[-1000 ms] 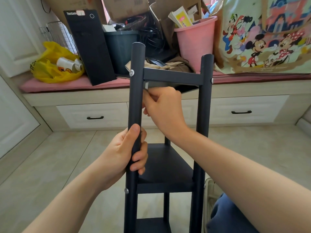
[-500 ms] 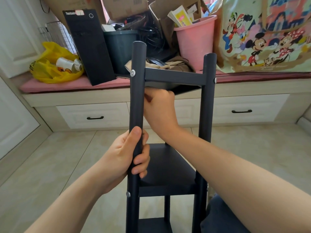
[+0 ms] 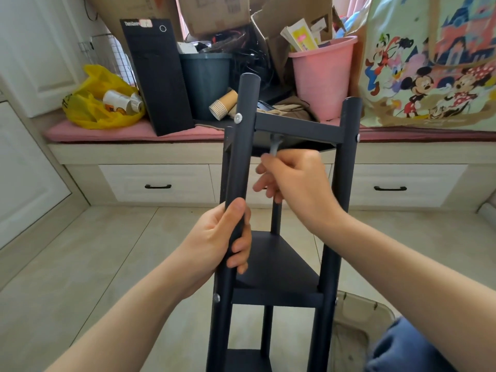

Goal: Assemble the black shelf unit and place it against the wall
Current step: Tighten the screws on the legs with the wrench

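The black shelf unit (image 3: 284, 267) stands upright on the floor right in front of me, with round black posts and triangular shelves. My left hand (image 3: 220, 242) grips the near left post about halfway between the top and middle shelves. My right hand (image 3: 298, 183) is under the top shelf (image 3: 298, 128) and pinches a small silver hex key (image 3: 274, 146) that points up into the shelf's underside. Silver screw heads show on the posts at the shelf joints.
Behind the unit runs a window bench (image 3: 188, 157) with drawers and a pink cushion. On it stand a black box (image 3: 158, 76), a dark bin (image 3: 205, 81), a pink bucket (image 3: 324, 76), a yellow bag (image 3: 102, 100), cardboard boxes and a cartoon-print bag (image 3: 434, 65). Tiled floor lies all around.
My right hand has moved right and lower under the top shelf, and the silver key now shows above its fingers. The shelf unit has tilted slightly. My left hand keeps its grip.
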`<state>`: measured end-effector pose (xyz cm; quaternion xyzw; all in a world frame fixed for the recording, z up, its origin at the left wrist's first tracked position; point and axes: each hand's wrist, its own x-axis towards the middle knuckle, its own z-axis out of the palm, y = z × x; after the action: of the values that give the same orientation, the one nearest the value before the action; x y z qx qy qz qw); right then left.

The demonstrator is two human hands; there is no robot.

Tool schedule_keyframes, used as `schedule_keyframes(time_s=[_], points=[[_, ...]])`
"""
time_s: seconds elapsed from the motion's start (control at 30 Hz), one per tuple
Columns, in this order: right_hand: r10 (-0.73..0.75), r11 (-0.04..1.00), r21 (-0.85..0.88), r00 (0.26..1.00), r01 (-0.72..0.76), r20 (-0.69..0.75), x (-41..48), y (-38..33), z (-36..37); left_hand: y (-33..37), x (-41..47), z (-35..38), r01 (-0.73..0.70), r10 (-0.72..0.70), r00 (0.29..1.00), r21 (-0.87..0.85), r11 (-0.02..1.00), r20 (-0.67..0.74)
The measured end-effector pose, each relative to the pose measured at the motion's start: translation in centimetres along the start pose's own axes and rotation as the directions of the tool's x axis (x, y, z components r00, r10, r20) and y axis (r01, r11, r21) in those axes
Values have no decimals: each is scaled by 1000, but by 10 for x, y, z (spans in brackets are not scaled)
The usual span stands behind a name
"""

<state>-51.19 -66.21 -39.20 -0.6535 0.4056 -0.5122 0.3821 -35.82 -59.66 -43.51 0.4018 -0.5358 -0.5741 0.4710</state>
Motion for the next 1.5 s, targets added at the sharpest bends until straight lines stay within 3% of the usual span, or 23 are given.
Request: schedule_keyframes(time_s=[0.33, 0.47, 0.6, 0.7, 0.83, 0.9, 1.0, 1.13, 1.27, 1.5], points=[[-30, 999, 45, 998, 27, 63, -18, -9, -24, 0, 9, 13, -4, 5, 999, 21, 1000, -34], [0, 997, 73, 973, -17, 232, -17, -15, -23, -5, 12, 21, -79, 83, 996, 194, 978, -13], [-1, 999, 50, 971, -11, 241, -16, -16, -18, -14, 9, 32, -69, 90, 995, 421, 904, -31], [-1, 997, 71, 977, -14, 214, -14, -15, -18, -18, 0, 32, -28, 135, 983, 626, 779, -124], [-13, 997, 77, 971, -5, 238, -13, -13, -14, -34, -28, 35, 17, 302, 896, 704, 710, -326], [-15, 995, 97, 969, -9, 246, -12, -10, -12, -46, -40, 40, 76, 268, 856, 622, 780, -442], [-12, 988, 151, 970, -26, 245, -12, -8, -10, -59, -51, 49, 182, 28, 845, 336, 924, -535], [-26, 986, 166, 976, -11, 218, -12, -7, -7, -77, -60, 62, 236, -117, 843, 165, 958, -525], [-9, 979, 201, 981, -31, 192, -11, -7, -7, -99, -66, 78, 301, -252, 886, 70, 951, -389], [-28, 981, 192, 982, -8, 185, -12, -7, -2, -117, -66, 88, 217, -146, 855, 88, 972, -497]])
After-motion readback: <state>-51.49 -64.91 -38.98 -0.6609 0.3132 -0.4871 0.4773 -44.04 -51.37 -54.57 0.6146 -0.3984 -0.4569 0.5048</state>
